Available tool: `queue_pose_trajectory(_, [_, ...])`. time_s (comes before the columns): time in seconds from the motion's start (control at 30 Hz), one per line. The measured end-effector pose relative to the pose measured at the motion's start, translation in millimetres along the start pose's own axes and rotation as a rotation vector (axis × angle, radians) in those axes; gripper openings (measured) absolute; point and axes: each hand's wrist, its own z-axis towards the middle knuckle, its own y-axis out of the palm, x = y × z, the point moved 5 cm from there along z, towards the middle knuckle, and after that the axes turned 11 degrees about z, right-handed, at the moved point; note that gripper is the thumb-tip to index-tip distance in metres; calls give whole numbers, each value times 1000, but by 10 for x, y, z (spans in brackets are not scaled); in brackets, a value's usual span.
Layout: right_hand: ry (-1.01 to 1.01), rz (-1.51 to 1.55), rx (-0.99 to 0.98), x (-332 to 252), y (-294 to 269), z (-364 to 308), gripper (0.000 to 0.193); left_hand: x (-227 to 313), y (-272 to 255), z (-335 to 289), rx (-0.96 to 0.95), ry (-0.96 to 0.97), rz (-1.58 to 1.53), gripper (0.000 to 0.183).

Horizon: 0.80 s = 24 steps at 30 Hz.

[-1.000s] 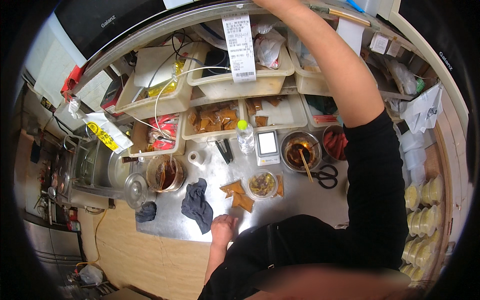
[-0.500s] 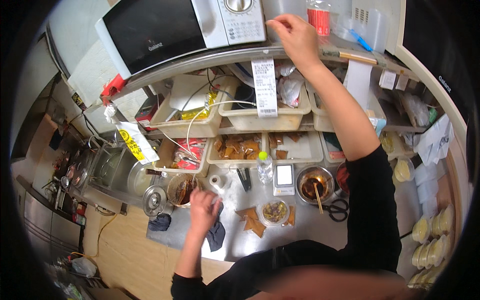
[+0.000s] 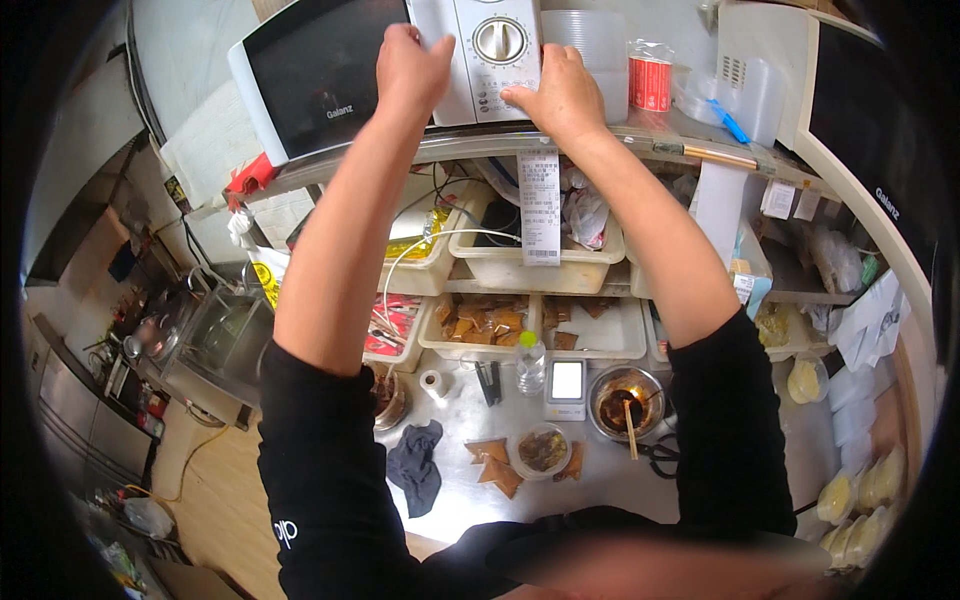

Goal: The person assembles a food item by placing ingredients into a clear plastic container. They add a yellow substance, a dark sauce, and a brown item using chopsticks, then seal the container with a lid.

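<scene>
A microwave oven (image 3: pixel 330 85) with a dark glass door stands on the shelf above the counter. My left hand (image 3: pixel 413 70) is raised to it, its fingers curled round the white door handle (image 3: pixel 432 20). At the right edge of the control panel (image 3: pixel 497 75), my right hand (image 3: pixel 570 98) grips the casing, thumb on the front and fingers along the side. The round dial (image 3: pixel 500 40) lies between my hands. The door looks closed. Below, a round tub of food (image 3: pixel 544 451) sits on the metal counter beside brown sauce packets (image 3: pixel 495 475).
Clear stacked containers (image 3: pixel 590 45) and a red-labelled pack (image 3: pixel 650 80) stand right of the microwave. Plastic bins (image 3: pixel 535 268) fill the shelves below. The counter holds a scale (image 3: pixel 566 388), a bottle (image 3: pixel 530 365), a sauce bowl (image 3: pixel 627 390) with chopsticks and a dark cloth (image 3: pixel 415 465).
My left hand has risen from above the counter to the microwave door handle. My right hand has come down slightly and now grips the microwave's right edge. The view has shifted a little.
</scene>
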Motion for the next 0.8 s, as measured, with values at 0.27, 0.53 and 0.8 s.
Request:
queue_pose_trajectory(0.27, [51, -95, 11, -14, 52, -59, 50, -24, 147, 173, 0, -123, -210, 20])
queue_pose_trajectory(0.53, [51, -90, 14, 26, 61, -81, 50, -341, -836, -108, -209, -110, -443, 29])
queue_pose_trajectory(0.8, [21, -126, 78, -198, -36, -102, 55, -621, -2495, -719, 271, 0, 109, 69])
